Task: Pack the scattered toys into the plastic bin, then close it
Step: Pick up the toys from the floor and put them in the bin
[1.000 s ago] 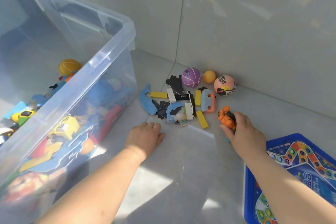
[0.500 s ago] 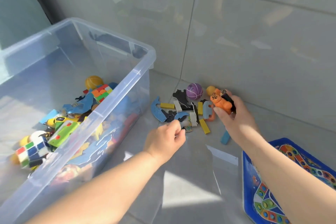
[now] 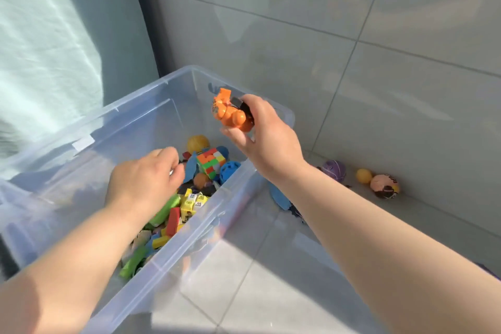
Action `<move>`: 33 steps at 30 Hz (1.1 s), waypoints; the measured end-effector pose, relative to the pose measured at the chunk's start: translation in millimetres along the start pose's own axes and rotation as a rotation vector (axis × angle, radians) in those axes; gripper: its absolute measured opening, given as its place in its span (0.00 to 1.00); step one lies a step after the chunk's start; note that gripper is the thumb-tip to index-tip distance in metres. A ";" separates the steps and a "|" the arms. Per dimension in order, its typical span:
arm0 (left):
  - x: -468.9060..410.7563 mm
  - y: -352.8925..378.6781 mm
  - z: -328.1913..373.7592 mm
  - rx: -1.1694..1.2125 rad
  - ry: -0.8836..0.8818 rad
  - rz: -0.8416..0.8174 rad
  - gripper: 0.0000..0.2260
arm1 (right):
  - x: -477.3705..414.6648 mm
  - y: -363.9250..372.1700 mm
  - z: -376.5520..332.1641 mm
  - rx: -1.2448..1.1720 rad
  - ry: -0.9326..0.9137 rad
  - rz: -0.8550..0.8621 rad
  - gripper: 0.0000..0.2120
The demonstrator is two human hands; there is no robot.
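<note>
Both arms extended; left hand (image 3: pixel 143 179) loosely curled, palm down; right hand (image 3: pixel 264 134) raised, fingers (image 3: pixel 233 136) pinched.

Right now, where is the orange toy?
In the head view the orange toy is held up in the right hand, in the air over the far end of the clear plastic bin, above the colourful cube.
</note>
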State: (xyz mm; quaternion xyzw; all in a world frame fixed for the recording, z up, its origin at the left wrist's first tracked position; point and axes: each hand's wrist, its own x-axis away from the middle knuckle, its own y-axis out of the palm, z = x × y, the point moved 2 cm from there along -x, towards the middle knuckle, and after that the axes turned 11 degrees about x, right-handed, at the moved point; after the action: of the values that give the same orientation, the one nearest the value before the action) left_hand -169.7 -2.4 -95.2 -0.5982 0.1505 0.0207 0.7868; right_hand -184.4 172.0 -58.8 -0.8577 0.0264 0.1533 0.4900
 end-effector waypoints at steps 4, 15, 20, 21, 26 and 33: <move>-0.9 15.8 -5.1 -0.143 -0.081 -0.207 0.13 | -11.1 31.6 -14.1 0.162 -0.102 -0.146 0.24; 9.4 5.4 51.0 0.322 0.250 0.010 0.18 | 48.9 31.5 69.4 0.175 0.023 0.077 0.22; 26.0 45.5 141.3 0.564 0.513 -0.196 0.14 | 123.2 33.2 185.7 0.426 0.580 -0.353 0.29; 29.4 59.0 155.6 0.541 0.529 -0.281 0.14 | 137.0 30.4 201.1 0.465 0.670 -0.436 0.31; 32.3 151.5 156.4 0.335 0.124 -0.732 0.17 | 173.3 30.0 245.2 0.437 0.837 -0.606 0.27; 2.4 208.5 125.9 0.467 -0.437 -0.537 0.20 | 173.6 36.3 263.1 0.358 0.860 -0.440 0.18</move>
State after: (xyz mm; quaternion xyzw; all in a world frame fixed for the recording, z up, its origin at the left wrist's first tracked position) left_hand -185.0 175.7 -260.6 -0.4033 -0.1810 -0.0934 0.8921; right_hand -88.6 394.7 -263.5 -0.7312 0.0701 -0.3269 0.5946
